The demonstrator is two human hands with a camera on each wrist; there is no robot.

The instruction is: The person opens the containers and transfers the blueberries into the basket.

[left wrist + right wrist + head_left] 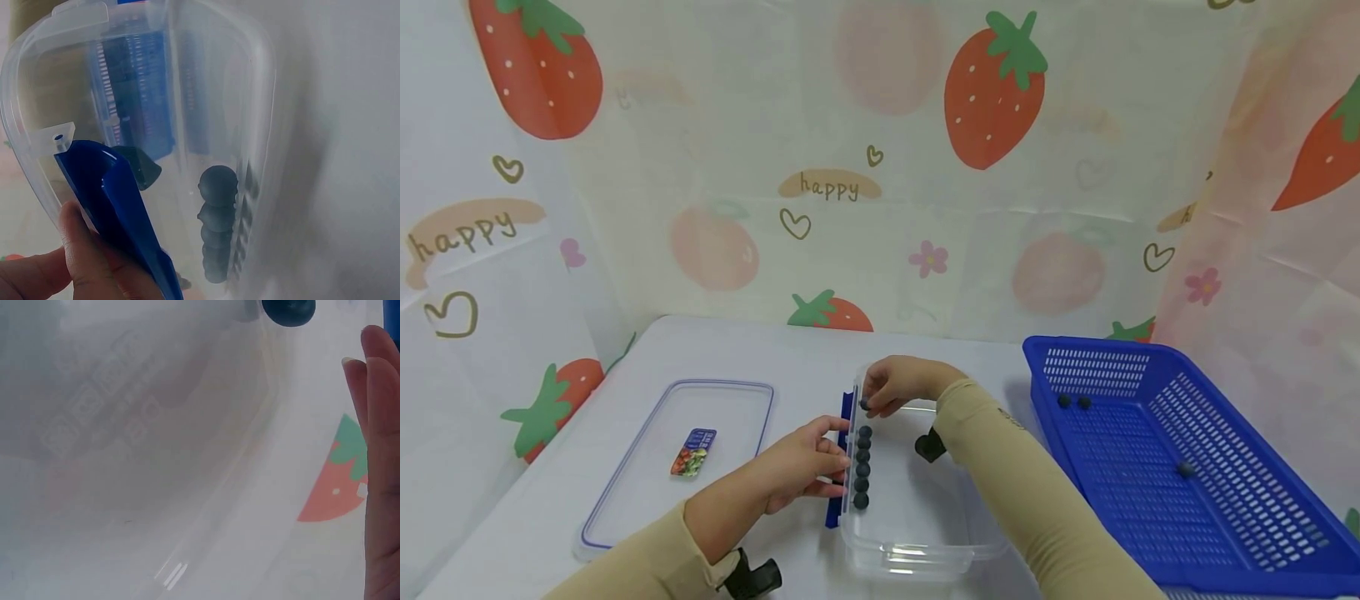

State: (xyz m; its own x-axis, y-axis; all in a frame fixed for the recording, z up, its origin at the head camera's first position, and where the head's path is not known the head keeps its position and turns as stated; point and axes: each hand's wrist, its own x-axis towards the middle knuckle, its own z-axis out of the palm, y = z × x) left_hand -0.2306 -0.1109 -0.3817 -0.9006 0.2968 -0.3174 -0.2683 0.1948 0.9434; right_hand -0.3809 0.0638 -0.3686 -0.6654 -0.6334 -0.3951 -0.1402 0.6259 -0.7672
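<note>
A clear plastic box (925, 552) stands in front of me, with a line of several small dark balls (861, 484) along its left inner wall. At the far end of that line, my right hand (901, 385) pinches another dark ball (864, 405) inside the box. My left hand (808, 462) rests its extended fingers against the left side of the box, by the blue latch (134, 215). Through the clear wall, the left wrist view shows the stacked-looking row of balls (218, 186). The right wrist view shows only some right-hand fingers (381, 394) at its edge.
A blue mesh basket (1150, 479) with 3 visible dark balls (1185, 469) stands on the right. To the left lies a clear lid (647, 475) with a blue-purple rim and a colourful label (693, 452). A strawberry-print sheet (917, 192) hangs behind the white table (820, 358).
</note>
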